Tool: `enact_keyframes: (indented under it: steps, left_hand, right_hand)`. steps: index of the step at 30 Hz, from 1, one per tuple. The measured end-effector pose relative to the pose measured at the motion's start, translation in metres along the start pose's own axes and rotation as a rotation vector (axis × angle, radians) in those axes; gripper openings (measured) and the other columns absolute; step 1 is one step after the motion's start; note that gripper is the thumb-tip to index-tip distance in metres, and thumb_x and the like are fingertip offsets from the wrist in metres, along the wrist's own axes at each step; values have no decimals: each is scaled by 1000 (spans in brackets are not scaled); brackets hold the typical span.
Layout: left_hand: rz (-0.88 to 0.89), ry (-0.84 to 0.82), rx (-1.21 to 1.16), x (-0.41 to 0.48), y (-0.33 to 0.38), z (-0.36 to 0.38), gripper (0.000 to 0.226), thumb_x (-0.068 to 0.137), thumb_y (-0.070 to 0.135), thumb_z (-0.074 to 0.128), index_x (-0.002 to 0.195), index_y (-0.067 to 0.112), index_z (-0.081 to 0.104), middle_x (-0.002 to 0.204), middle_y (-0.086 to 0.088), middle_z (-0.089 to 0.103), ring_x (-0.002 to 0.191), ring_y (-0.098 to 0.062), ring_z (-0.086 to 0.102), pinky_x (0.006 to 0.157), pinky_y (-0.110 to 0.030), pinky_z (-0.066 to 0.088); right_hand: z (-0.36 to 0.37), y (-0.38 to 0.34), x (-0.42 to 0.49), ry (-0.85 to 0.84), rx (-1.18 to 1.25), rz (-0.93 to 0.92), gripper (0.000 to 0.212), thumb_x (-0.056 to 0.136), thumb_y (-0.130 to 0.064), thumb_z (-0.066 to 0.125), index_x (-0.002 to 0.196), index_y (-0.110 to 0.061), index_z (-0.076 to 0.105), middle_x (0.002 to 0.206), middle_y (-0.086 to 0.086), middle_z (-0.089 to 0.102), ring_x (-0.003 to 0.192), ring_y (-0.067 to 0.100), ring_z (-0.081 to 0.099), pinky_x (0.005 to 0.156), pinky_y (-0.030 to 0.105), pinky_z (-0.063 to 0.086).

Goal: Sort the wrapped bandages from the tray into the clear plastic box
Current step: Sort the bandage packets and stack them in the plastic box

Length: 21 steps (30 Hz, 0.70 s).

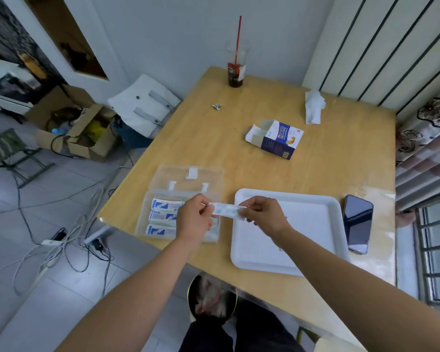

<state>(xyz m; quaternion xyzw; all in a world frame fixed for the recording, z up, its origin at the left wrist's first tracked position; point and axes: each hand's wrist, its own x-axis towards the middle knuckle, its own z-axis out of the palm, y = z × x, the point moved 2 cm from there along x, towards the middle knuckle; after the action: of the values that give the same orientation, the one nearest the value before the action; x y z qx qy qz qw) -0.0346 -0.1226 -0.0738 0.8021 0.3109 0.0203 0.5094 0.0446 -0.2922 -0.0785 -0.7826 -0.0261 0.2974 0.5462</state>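
We judge the sorting to be nearly finished. The clear plastic box [143, 214] sits at the near left of the table with its lid [208, 174] folded open on the far side. Three wrapped bandages [163, 215] already lie stacked inside it, each with its long side running left to right. The white tray [302, 232] just to the right of the box looks bare. A faint blue fleck shows beside the right wrist, and we cannot tell whether that is another piece.

One bandage [226, 210] is in the air, held above the gap where the right edge of the box meets the left edge of the tray. Its long axis runs left to right, with the left end tipped slightly toward the far side, so it roughly matches the ones already packed.

The left hand [194, 219] pinches the left end between thumb and curled fingers. The right hand [262, 218] pinches the right end the same way. What we think is left is to carry this piece left over the box and lay it in with the others.
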Motion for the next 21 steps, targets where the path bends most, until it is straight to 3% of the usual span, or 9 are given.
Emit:
enact_keyframes:
  steps: [3, 7, 13, 15, 17, 19, 21]
  left_hand:
    - [-21, 4, -63, 0, -9, -22, 23, 94, 4, 54, 75, 16, 51, 67, -10, 65, 52, -13, 63, 47, -26, 52]
    - [-51, -26, -128, -1, -24, -46, 17, 95, 0, 50, 81, 9, 51, 57, -10, 55, 51, -3, 65, 41, -21, 46]
    - [-168, -124, -149, 2, -48, -62, 15, 96, 1, 46, 83, 8, 48, 61, -13, 57, 58, -8, 68, 55, -35, 50]
    - [-157, -122, -52, 6, -54, -64, 11, 94, 6, 52, 85, 11, 54, 71, -14, 65, 64, -13, 69, 67, -40, 55]
    - [-108, -114, 184, 9, -55, -67, 9, 92, 14, 57, 94, 13, 65, 90, -8, 71, 81, -19, 68, 80, -35, 55]
    - [-55, -107, 361, 12, -55, -70, 18, 93, 16, 54, 102, 14, 70, 103, 0, 71, 93, -19, 65, 81, -26, 49]
    - [-15, -105, 444, 14, -52, -72, 24, 94, 12, 48, 103, 15, 71, 107, 1, 70, 96, -21, 63, 81, -28, 49]
  right_hand:
    - [22, -12, 2, 7, -124, -112, 12, 84, -12, 70, 76, -20, 68, 71, -2, 65, 61, 5, 54, 59, 13, 40]
    - [51, -24, 2, -33, -295, -224, 14, 88, -10, 65, 93, -19, 74, 82, -9, 67, 67, -4, 55, 63, 6, 40]
    - [87, -31, 6, -125, -563, -269, 20, 91, -15, 60, 104, -18, 74, 102, -4, 68, 83, 9, 57, 73, 19, 41]
    - [95, -34, 8, -148, -677, -260, 23, 89, -13, 57, 102, -21, 75, 101, -2, 71, 86, 13, 61, 74, 22, 45]
    - [100, -38, 9, -146, -790, -258, 27, 87, -11, 55, 99, -23, 75, 98, -3, 71, 88, 15, 62, 75, 26, 49]
    - [104, -36, 15, -103, -894, -254, 28, 86, -11, 55, 97, -27, 75, 97, -1, 69, 92, 18, 62, 76, 28, 50]
    - [107, -34, 20, -57, -999, -232, 27, 85, -14, 56, 93, -32, 75, 98, 0, 67, 94, 20, 60, 76, 29, 51]
